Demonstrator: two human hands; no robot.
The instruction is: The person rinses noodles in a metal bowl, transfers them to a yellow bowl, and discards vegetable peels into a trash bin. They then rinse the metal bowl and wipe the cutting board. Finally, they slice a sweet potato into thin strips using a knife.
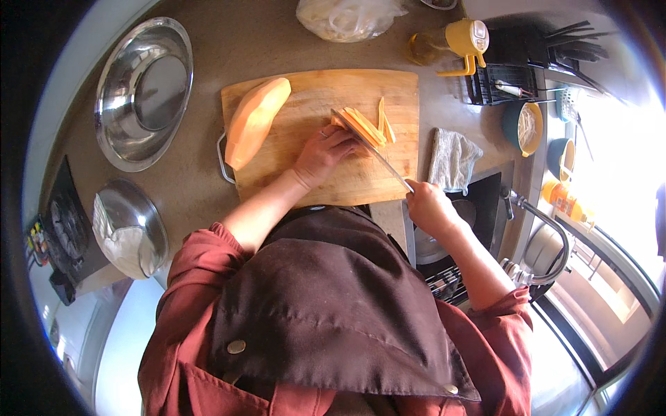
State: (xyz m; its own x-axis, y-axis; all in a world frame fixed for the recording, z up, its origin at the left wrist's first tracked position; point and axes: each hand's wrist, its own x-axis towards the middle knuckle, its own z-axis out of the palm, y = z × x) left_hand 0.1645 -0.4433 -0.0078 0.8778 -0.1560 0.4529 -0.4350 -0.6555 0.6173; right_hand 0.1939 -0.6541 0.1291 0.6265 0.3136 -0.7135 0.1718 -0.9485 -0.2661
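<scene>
On the wooden cutting board, my right hand grips the handle of a kitchen knife. The blade slants up and left across the board. My left hand rests just left of the blade, its bent fingers holding down a piece of orange vegetable that they mostly hide. Cut orange strips lie in a bunch along the blade's far side. A few thin strips lie apart, further right. At the board's left side is a large peeled orange vegetable, probably a sweet potato.
A large steel basin and a smaller bowl with a white cloth stand left. Behind the board are a plastic bag and a yellow-topped oil jug. A folded towel, a sink and a faucet are right.
</scene>
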